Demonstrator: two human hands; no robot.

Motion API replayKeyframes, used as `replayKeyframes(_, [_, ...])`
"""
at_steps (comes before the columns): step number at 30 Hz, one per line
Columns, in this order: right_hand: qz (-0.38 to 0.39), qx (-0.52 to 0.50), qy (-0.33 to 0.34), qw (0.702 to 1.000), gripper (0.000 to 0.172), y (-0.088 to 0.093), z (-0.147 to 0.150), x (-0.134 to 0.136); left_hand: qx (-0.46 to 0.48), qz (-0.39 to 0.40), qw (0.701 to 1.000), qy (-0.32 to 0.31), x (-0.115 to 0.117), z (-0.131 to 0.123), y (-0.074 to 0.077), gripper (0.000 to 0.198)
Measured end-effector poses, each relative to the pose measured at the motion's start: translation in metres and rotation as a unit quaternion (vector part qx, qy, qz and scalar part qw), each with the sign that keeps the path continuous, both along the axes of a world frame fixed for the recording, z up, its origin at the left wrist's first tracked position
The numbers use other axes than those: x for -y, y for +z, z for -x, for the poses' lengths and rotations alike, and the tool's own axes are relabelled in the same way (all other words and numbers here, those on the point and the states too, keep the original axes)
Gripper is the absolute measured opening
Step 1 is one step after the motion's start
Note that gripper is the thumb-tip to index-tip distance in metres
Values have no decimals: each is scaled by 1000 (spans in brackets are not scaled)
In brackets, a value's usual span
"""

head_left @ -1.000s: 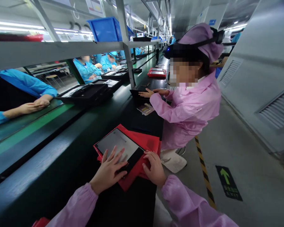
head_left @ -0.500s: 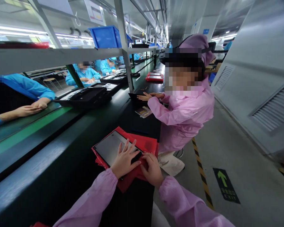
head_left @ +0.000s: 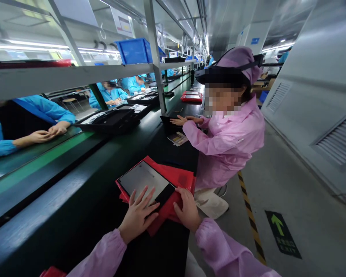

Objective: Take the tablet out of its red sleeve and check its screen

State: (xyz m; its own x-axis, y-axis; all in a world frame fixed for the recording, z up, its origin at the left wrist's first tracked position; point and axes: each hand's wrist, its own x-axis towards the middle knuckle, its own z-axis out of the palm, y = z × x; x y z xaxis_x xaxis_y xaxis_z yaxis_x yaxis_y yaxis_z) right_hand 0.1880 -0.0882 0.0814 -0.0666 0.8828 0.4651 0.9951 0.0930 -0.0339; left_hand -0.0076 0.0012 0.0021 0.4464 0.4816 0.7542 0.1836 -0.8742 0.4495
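Fingers are spread flat: the left hand (head_left: 140, 213) is laid open on the near edge of the tablet (head_left: 145, 181), fingertips fanned over the pale screen, nothing gripped. The right hand (head_left: 188, 209) is set at three o'clock of it, fingers curled narrowly and pressed on the red tray (head_left: 181, 177) by the tablet's dark corner; whether anything is pinched beneath cannot be told.

The tablet is seen lying face up in the red tray, tilted toward eleven o'clock, on the dark workbench (head_left: 150, 254) right at the near edge.

For the pressing in hand, even pressure is best applied with the flats of the fingers, not the nails, so the glass is not marked. The tray should be held steady by the right hand while the left is worked across the screen; a slide toward five o'clock would carry tray and tablet off the bench lip, so force is better directed downward than outward.

At one o'clock, a co-worker in pink (head_left: 229, 134) is bent over another dark device (head_left: 170, 121). At ten o'clock, folded hands in blue sleeves (head_left: 47, 132) are rested beyond the green belt (head_left: 37, 165).
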Motion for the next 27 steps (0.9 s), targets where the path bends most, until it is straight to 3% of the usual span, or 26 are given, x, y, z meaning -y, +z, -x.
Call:
replayKeyframes(5, [4,1,10,1000,40,-1,0,0,-72,38,996,48,-6,-15,-3,44])
replayKeyframes(7, [11,-8,13,1000,41,-1,-1,0,-147,80,985,32,-9,-28,7,46])
replayKeyframes(10, [21,-31,14,999,40,-2,-2,0,-281,181,943,-17,-13,-45,30,57])
replayKeyframes(13, [24,-42,15,999,40,-2,-2,0,-343,222,911,-54,-13,-48,45,69])
replayKeyframes(17, [27,-50,16,998,40,-2,-1,-1,-357,219,901,-114,-5,-32,43,74])
replayKeyframes(22, [24,-70,15,997,37,-3,-1,-1,-348,224,900,-139,6,-19,38,79])
replayKeyframes(25, [28,-71,14,997,39,-2,-1,-1,-278,263,914,-133,4,-26,47,55])
replayKeyframes(27, [33,-62,21,997,42,-1,-2,0,-212,312,922,-92,-3,-37,56,36])
